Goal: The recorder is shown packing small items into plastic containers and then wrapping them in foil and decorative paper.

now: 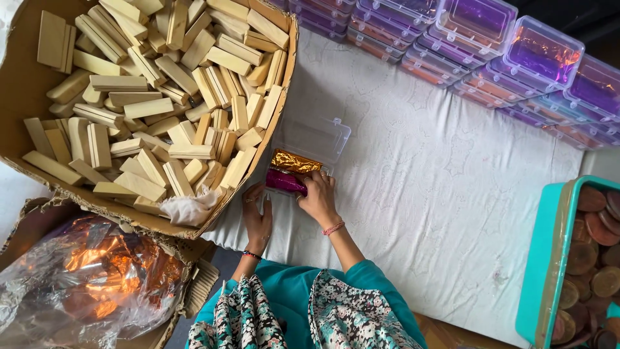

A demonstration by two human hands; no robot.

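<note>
Basically all about the magenta foil-wrapped bar here: sitting in the clear plastic box, long axis running left to right, snug beside the gold foil-wrapped bar on its far side. Right hand closer, fingers curled onto the magenta bar's right end, pressing or gripping, hard to say. Left hand flat and loose on the white cloth, just short of the bar's left end, holding nothing.

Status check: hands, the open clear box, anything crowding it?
Left hand flat on the cloth. Right hand on magenta foil bar, gold bar beside it in clear box. Carton of wooden blocks crowds the left.
</note>
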